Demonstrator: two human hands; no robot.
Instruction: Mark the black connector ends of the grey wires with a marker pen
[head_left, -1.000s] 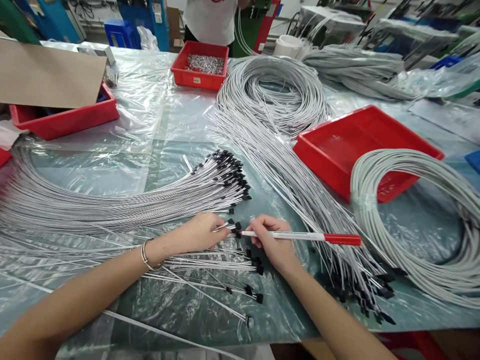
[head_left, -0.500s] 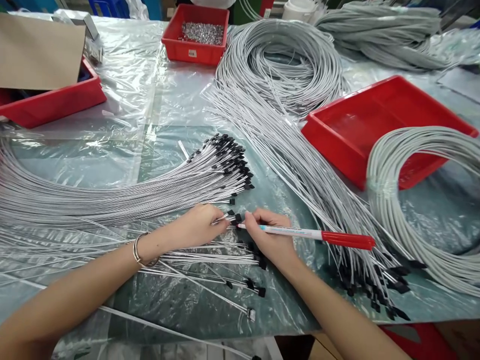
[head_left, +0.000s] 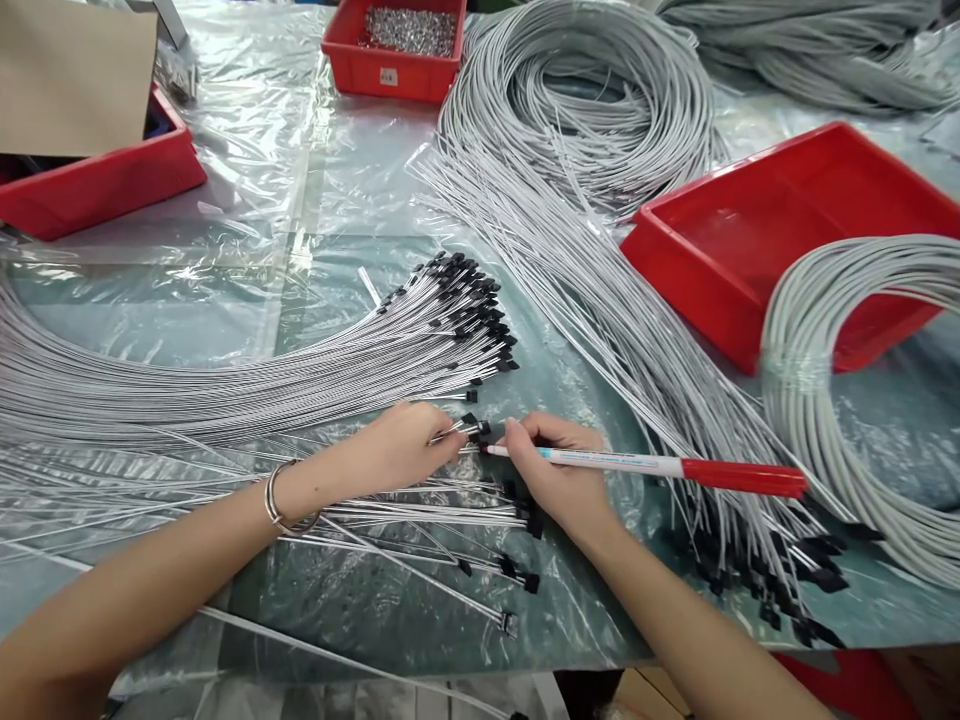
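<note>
Marker pen [head_left: 622, 461] in right hand [head_left: 562, 470], tip at black connectors [head_left: 478, 430] on thin cables pinched by left hand [head_left: 409, 445].
Cable count in the left fingers hidden by the grip; exact tip contact too small to tell; right hand's lower fingers out of sight; right-hand coil [head_left: 799, 370] cut off by frame edge; versus earlier frame, parts bin [head_left: 390, 77] now clipped at top, red tray [head_left: 694, 270] clipped at right; both grasps unchanged, pen and connectors between the hands, above plastic-covered table [head_left: 352, 210].
</note>
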